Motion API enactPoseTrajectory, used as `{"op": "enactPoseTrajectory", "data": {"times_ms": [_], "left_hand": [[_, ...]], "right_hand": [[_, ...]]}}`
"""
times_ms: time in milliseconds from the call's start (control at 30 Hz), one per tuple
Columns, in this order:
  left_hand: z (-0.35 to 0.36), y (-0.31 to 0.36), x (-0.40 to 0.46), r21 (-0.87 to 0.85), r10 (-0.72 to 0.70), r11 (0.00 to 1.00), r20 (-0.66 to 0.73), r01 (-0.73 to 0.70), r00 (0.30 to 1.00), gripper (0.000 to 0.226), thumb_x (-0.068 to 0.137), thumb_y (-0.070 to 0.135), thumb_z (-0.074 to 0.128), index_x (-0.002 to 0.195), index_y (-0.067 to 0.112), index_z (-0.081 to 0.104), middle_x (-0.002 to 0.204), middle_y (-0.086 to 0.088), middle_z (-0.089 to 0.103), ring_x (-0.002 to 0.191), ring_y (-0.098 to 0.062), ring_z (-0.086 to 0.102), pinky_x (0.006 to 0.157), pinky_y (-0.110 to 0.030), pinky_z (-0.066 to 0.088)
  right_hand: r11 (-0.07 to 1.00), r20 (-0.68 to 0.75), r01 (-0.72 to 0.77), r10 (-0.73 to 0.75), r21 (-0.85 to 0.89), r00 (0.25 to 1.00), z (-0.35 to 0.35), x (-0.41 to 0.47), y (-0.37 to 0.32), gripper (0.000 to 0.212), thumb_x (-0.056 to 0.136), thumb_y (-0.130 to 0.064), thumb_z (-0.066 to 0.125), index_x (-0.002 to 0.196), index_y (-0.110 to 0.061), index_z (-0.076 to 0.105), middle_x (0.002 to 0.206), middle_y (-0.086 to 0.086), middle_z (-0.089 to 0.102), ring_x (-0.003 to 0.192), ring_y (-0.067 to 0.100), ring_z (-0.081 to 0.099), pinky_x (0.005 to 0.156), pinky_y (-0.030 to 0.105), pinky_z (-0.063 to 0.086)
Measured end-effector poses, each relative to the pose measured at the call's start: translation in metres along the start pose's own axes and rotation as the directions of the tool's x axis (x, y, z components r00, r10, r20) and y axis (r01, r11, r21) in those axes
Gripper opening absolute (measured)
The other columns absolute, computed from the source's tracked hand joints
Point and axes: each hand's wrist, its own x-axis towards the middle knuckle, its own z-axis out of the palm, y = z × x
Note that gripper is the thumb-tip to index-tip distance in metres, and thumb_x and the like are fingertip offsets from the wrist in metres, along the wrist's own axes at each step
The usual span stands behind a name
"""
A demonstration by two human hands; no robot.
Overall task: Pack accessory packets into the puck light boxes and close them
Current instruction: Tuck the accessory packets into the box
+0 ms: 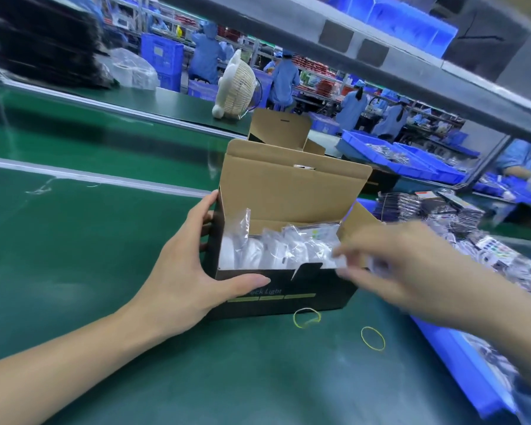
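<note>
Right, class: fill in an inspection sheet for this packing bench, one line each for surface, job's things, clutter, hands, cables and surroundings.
Surface: green mat, bare where visible.
Job's things: black box with its lid up, clear packets inside; second open box behind; heap of packets at right.
Clutter: two yellow rubber bands in front of the box.
Hands: left hand holds the box's left corner; right hand, blurred, pinches a packet at the box's right edge.
Cables: nothing seen.
Surroundings: blue bins, white fan, shelf overhead, workers in blue beyond.
</note>
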Motion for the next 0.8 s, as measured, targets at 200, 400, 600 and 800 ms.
{"op": "enactPoseTrajectory", "data": {"times_ms": [200,400,600,800], "left_hand": [[0.000,0.003,-0.001,-0.023,0.005,1.000,-0.002,-0.006,1.000,0.110,0.047,0.064,0.088,0.140,0.065,0.031,0.132,0.035,0.056,0.126,0.008,0.053,0.093,-0.001,0.040],[-0.003,0.002,-0.001,-0.041,-0.007,0.999,0.027,0.009,1.000,0.109,0.056,0.061,0.085,0.148,0.054,0.029,0.134,0.030,0.056,0.130,0.003,0.051,0.102,-0.017,0.044],[-0.014,0.001,0.002,-0.084,-0.005,0.996,0.099,0.014,0.995,0.096,0.066,0.057,0.083,0.146,0.056,0.029,0.134,0.023,0.058,0.132,-0.005,0.053,0.106,-0.030,0.044],[-0.013,-0.001,0.004,-0.052,0.048,0.998,0.068,-0.045,0.997,0.101,0.061,0.053,0.089,0.143,0.062,0.031,0.131,0.026,0.059,0.129,-0.004,0.055,0.096,-0.012,0.046]], "right_hand": [[0.980,-0.023,-0.011,0.016,0.200,1.000,-0.019,0.067,-0.019,0.011,0.091,-0.026,0.066,0.083,-0.020,0.071,0.061,-0.012,0.063,0.058,0.002,0.052,0.058,0.012,0.036],[0.950,0.109,-0.045,0.011,0.309,0.994,-0.008,0.088,-0.026,0.027,0.084,-0.008,0.053,0.105,-0.023,0.044,0.082,0.011,0.055,0.065,0.012,0.048,0.061,0.021,0.043],[0.650,-0.071,-0.003,0.087,0.760,0.994,0.021,0.101,-0.045,0.044,0.075,-0.002,0.080,0.104,-0.022,0.052,0.103,0.003,0.065,0.088,0.020,0.071,0.080,0.038,0.059],[0.698,-0.035,-0.157,0.253,0.699,0.967,0.055,0.102,-0.061,0.012,0.092,-0.023,0.063,0.095,-0.014,0.070,0.089,0.003,0.074,0.088,0.025,0.069,0.086,0.050,0.053]]}}
